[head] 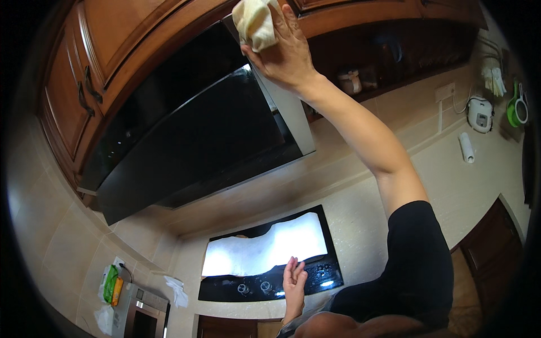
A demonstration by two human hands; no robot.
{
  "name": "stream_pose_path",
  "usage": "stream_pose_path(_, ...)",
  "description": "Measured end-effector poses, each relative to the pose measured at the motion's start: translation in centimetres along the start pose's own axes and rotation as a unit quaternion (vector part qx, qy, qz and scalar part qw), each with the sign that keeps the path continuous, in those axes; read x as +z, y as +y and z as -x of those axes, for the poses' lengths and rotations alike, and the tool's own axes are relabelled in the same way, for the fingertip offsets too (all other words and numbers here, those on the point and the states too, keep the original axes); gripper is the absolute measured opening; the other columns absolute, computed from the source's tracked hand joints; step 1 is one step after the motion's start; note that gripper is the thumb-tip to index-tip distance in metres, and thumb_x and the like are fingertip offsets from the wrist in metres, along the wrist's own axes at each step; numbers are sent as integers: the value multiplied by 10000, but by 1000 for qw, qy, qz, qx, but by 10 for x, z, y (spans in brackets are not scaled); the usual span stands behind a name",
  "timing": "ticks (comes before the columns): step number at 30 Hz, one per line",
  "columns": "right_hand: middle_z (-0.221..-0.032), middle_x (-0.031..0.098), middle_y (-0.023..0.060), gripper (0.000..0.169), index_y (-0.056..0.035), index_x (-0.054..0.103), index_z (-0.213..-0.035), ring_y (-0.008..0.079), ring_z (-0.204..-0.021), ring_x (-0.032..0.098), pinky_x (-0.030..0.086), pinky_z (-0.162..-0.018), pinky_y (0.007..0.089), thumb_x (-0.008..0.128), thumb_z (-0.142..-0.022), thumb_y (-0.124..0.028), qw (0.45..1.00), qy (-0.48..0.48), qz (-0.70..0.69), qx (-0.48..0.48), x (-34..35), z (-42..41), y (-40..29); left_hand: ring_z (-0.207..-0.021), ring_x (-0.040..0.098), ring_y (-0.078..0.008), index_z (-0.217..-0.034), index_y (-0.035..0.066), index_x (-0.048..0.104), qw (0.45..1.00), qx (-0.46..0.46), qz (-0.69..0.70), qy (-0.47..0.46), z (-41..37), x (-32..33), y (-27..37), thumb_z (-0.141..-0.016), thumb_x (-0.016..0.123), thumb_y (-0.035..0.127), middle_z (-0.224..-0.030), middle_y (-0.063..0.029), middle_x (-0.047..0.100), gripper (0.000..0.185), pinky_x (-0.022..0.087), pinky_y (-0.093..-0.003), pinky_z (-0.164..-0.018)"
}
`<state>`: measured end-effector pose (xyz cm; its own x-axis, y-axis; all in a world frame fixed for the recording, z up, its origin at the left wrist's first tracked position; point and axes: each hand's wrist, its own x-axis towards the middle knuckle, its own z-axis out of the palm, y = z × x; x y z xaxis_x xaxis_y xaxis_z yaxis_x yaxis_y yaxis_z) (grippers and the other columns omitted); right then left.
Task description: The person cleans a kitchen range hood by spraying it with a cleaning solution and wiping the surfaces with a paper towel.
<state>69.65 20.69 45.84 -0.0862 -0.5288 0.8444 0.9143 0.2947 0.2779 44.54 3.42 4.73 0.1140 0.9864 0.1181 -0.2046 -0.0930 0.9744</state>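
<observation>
Raised high, my right hand (291,55) holds a crumpled pale yellow cloth (256,26). The cloth is at the upper right corner of a black range hood (203,122), just below the wooden wall cabinets (127,29); whether it touches the hood cannot be told. The hood's dark front panel is tilted outward. Lower down, my left hand (294,282) is empty, fingers loosely apart, over the front of a black glass cooktop (312,274). A bright white sheet (270,245) covers much of the cooktop. Two knobs (254,288) show at its front edge.
A microwave-like appliance (146,310) stands lower left, with green and orange packs (112,285) and a crumpled white tissue (176,291) nearby. On the right are a dark shelf (405,55), a small white appliance (480,114), a white roll (466,147) and hanging gloves (493,80).
</observation>
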Motion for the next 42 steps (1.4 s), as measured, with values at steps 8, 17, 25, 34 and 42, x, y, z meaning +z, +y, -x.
stream_pose_path(8, -1255, 546, 142, 502, -41, 521, -1228, 283, -1292, 433, 248, -1160, 426, 657, -762, -172, 958, -211, 94, -172, -31, 65, 27, -1292, 444, -283, -1463, 10, 268, 992, -95, 73, -28, 8, 11, -15, -931, 606, 166, -1461, -209, 353, 649, 363, -369, -1072)
stream_pose_path(17, -1397, 461, 107, 545, -70, 440, -1358, 208, -1374, 353, 178, -1190, 394, 606, -862, -225, 944, -251, 106, -185, -29, 26, 21, -1306, 426, -290, -1462, 10, 267, 990, -104, 94, -34, 9, 16, -29, -926, 613, 175, -1470, -217, 337, 660, 350, -391, -1082)
stream_pose_path(25, -1289, 534, 119, 471, -44, 522, -1251, 248, -1325, 409, 211, -1174, 436, 661, -834, -215, 985, -65, 80, -142, 1, -7, 10, -1289, 446, -276, -1455, 4, 288, 990, -121, 73, -11, 2, 21, -31, -926, 602, 166, -1456, -205, 364, 636, 352, -368, -1071)
stream_pose_path(34, -1384, 463, 133, 586, -55, 395, -1375, 257, -1402, 306, 162, -1194, 396, 641, -871, -226, 977, -144, 56, -145, 2, 79, 18, -1244, 490, -235, -1442, 11, 330, 989, -141, 42, 25, 0, 19, -22, -936, 556, 81, -1419, -181, 420, 559, 393, -311, -1013)
stream_pose_path(42, -1242, 516, 181, 507, -84, 577, -1188, 398, -1192, 475, 345, -1080, 503, 689, -694, -95, 979, -180, -89, 34, -5, 223, 24, -1283, 443, -268, -1439, 1, 327, 988, -154, 8, 15, -10, 21, -17, -928, 580, 148, -1435, -203, 389, 589, 363, -352, -1063)
